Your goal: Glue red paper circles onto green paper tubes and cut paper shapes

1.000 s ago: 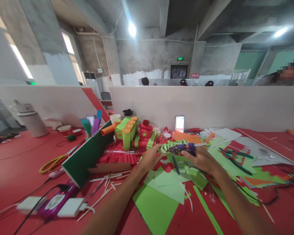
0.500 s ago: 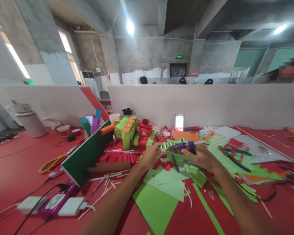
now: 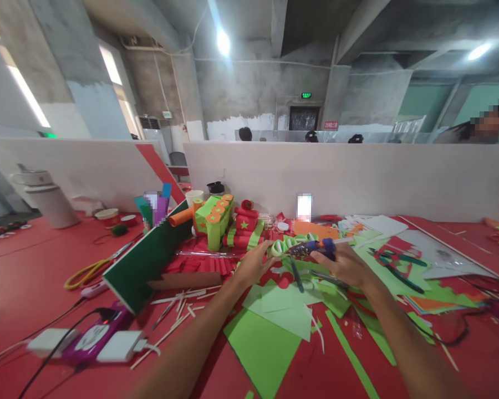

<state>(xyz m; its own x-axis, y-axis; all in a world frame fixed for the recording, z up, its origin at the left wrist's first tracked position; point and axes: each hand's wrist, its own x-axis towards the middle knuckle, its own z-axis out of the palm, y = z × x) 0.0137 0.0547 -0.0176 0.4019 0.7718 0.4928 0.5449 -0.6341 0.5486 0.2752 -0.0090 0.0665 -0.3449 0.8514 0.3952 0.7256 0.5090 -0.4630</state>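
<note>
Pale-green curled-paper coils (image 3: pixel 278 247) are held midway along the red table (image 3: pixel 25 282), toward its far edge. From the left: a purple plastic power strip (image 3: pixel 93 335), label illegible; the left hand (image 3: pixel 253 265), pinching the coils; a dark-blue glue gun (image 3: pixel 307 249), nozzle beside them; a red wall sign (image 3: pixel 331 124), writing too small to read; the right hand (image 3: pixel 345 264), curled around the gun.

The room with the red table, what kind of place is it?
Probably a craft workshop: the right hand holds a glue gun, cut paper is spread over the red table, and a green sign glows at the back.
</note>
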